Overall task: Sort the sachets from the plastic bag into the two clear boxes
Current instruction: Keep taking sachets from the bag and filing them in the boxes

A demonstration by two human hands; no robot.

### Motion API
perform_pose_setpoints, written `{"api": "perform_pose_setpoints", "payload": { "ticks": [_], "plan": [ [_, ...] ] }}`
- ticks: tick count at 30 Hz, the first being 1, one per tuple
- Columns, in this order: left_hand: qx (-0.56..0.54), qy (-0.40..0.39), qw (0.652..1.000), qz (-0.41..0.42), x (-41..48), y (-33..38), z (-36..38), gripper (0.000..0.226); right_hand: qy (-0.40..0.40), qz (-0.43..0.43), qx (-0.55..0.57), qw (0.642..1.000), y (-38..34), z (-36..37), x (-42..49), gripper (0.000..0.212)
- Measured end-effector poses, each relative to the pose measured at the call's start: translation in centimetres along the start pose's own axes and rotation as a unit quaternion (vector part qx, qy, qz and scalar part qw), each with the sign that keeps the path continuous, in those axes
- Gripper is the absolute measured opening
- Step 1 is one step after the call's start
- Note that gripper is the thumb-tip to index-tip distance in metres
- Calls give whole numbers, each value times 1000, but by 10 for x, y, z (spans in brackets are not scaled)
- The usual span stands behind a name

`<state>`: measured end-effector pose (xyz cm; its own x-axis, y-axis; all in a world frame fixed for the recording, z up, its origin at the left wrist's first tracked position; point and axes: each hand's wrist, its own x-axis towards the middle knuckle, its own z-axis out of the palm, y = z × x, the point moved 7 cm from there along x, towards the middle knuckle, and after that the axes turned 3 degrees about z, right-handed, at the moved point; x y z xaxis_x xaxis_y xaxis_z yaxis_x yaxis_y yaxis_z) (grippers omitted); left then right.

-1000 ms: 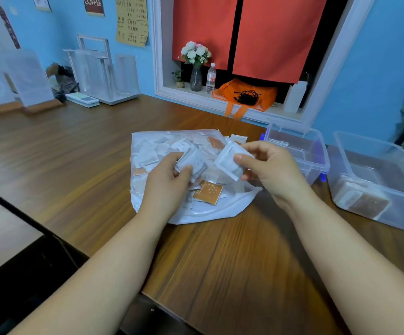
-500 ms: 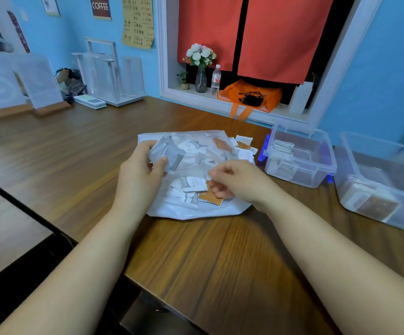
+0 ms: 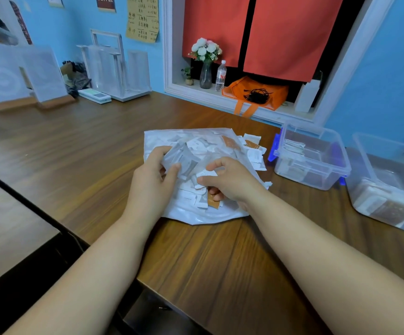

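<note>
A clear plastic bag (image 3: 196, 215) lies flat on the wooden table (image 3: 220, 262), heaped with several white and orange sachets (image 3: 230, 143). My left hand (image 3: 152, 182) grips a small stack of white sachets (image 3: 184, 160) over the bag's left side. My right hand (image 3: 230, 180) is curled over the pile's middle and pinches a white sachet (image 3: 204, 175) between thumb and forefinger. To the right stands a small clear box (image 3: 336, 170) with blue clips, holding white sachets. A larger clear box (image 3: 389, 213) at the far right holds brown sachets.
A window sill behind the bag carries a flower vase (image 3: 205, 73), a water bottle (image 3: 220, 76) and an orange bag (image 3: 256, 94). Clear acrylic stands (image 3: 116, 68) and a remote (image 3: 94, 96) sit at the back left. The table's front edge runs diagonally at lower left.
My right hand dropped from above the bag onto the pile and took up a white sachet. My left hand shifted left with its stack. The camera view drifted right.
</note>
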<state>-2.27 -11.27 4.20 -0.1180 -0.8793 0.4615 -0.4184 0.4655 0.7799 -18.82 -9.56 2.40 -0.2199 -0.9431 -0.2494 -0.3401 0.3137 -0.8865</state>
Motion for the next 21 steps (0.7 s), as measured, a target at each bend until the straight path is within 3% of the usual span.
{"api": "perform_pose_setpoints", "payload": {
  "ticks": [6, 11, 14, 17, 19, 21],
  "plan": [
    [-7, -11, 1000, 3, -1, 1, 0, 26, -9, -14, -122, 992, -8, -16, -9, 34],
    [-14, -10, 1000, 0, -1, 1, 0, 27, 37, -62, -266, 961, -21, -36, -17, 14],
    [-16, -16, 1000, 0, -2, 2, 0, 25, 84, -90, -341, 932, -26, -48, -21, 19],
    [-18, -14, 1000, -5, -2, 2, 0, 24, 63, -106, -213, 969, -26, -49, -26, 20],
    [-29, -10, 1000, -4, -2, 3, -1, 22, -33, -71, -52, 996, -23, -32, -30, 17],
    [-38, -5, 999, -1, -3, 4, -2, 20, -106, -32, -30, 993, -13, -11, -32, 10]
  ]
}}
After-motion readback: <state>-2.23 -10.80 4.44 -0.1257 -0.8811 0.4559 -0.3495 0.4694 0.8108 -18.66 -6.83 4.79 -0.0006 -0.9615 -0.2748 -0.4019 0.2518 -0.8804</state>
